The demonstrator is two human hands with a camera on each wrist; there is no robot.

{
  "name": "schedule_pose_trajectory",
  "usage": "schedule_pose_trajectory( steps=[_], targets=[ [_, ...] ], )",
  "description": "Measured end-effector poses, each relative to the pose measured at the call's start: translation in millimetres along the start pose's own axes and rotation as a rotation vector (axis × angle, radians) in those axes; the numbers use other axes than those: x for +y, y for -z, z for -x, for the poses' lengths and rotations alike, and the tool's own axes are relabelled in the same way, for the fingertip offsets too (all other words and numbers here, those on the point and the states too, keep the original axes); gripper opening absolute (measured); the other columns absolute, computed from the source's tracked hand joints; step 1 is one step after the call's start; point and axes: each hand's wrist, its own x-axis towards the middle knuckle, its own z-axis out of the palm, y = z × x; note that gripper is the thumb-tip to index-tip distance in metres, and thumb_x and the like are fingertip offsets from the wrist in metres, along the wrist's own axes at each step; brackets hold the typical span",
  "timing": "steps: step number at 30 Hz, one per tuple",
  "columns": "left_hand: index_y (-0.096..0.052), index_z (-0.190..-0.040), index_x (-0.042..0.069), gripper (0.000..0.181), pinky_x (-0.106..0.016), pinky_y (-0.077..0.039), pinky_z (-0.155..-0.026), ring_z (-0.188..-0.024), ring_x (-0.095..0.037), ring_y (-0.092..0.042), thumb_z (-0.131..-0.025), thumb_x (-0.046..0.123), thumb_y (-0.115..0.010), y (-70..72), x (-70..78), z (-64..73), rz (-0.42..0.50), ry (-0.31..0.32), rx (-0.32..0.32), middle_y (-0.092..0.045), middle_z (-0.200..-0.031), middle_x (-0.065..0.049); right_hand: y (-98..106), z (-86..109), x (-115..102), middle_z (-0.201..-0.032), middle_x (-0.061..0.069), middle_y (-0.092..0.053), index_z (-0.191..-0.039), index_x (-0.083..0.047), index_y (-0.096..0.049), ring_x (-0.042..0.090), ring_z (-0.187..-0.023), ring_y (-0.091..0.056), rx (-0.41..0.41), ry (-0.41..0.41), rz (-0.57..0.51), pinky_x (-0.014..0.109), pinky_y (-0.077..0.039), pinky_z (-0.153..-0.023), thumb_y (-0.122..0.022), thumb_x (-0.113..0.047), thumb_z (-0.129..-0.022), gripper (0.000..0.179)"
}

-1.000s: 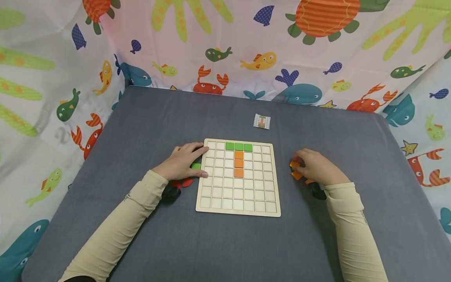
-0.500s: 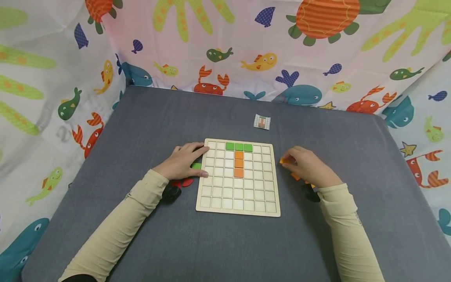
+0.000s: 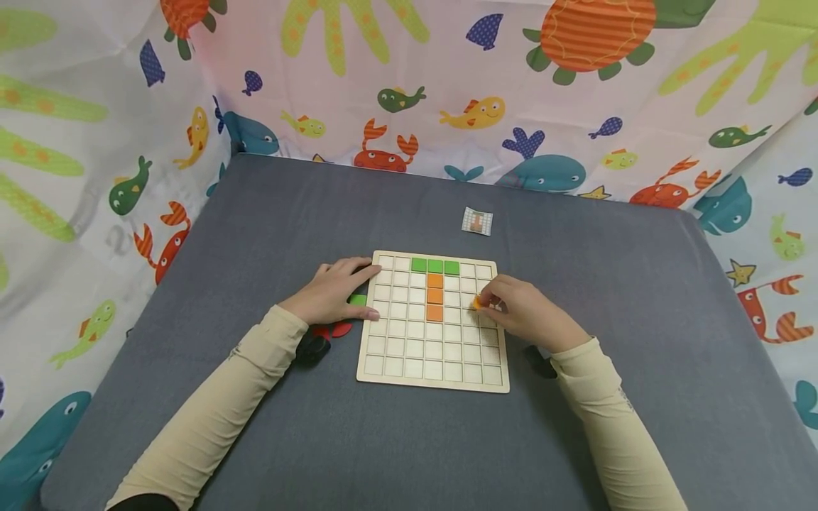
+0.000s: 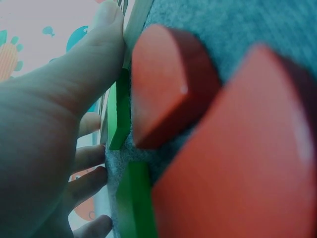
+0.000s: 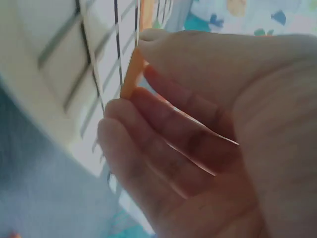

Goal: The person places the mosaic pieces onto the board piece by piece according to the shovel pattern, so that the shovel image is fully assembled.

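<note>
A wooden grid board (image 3: 414, 349) lies on the table, with three green square tiles (image 3: 435, 266) in its far row and three orange square tiles (image 3: 434, 294) in a column beneath them. My left hand (image 3: 329, 291) rests at the board's left edge, thumb and forefinger spread along it. Over the board's right side, my right hand (image 3: 527, 309) pinches an orange tile (image 5: 132, 74) between thumb and fingers. Beside the left hand lie red pieces (image 4: 158, 84) with curved edges and green tiles (image 4: 119, 111), partly hidden under it in the head view.
A small card (image 3: 477, 221) printed with a grid pattern lies behind the board. Grey cloth (image 3: 422, 447) covers the table. A curtain (image 3: 434, 42) with sea animals hangs at the back and sides. Black wrist devices (image 3: 313, 350) sit below both wrists.
My right hand has picked up an orange tile from the right of the board and carried it left over the board's right columns. The left hand stays put.
</note>
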Motion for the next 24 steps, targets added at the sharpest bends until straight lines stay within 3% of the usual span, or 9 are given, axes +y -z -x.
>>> schedule_pose_trajectory(
  steps=[11, 17, 24],
  targets=[
    [-0.033, -0.15, 0.019, 0.086, -0.054, -0.027, -0.102, -0.139, -0.031, -0.029, -0.082, 0.059, -0.065, -1.1, -1.4, -1.5, -0.003, -0.001, -0.006, -0.031, -0.153, -0.011, -11, -14.5, -33, -0.091, 0.001, -0.063, -0.092, -0.007, -0.066, 0.014, -0.084, -0.062, -0.037, 0.108, 0.023, 0.028, -0.052, -0.073, -0.075, -0.01, -0.083, 0.013],
    [-0.033, -0.15, 0.018, 0.086, -0.054, -0.028, -0.101, -0.139, -0.031, -0.029, -0.082, 0.06, -0.064, -1.7, -1.8, -2.4, -0.007, -0.008, -0.011, -0.031, -0.153, -0.012, -21, -25.5, -50, -0.09, 0.001, -0.063, -0.093, -0.008, -0.067, 0.013, -0.08, -0.059, -0.104, 0.195, 0.008, 0.025, -0.05, -0.071, -0.076, -0.011, -0.083, 0.014],
    [-0.032, -0.151, 0.019, 0.086, -0.053, -0.028, -0.1, -0.139, -0.031, -0.029, -0.082, 0.061, -0.064, -2.7, -3.4, -4.5, -0.019, -0.005, 0.001, -0.031, -0.153, -0.011, -32, -34.4, -58, -0.09, -0.001, -0.062, -0.094, -0.009, -0.068, 0.011, -0.081, -0.057, -0.111, 0.25, 0.046, 0.024, -0.049, -0.074, -0.074, -0.015, -0.085, 0.012]
  ],
)
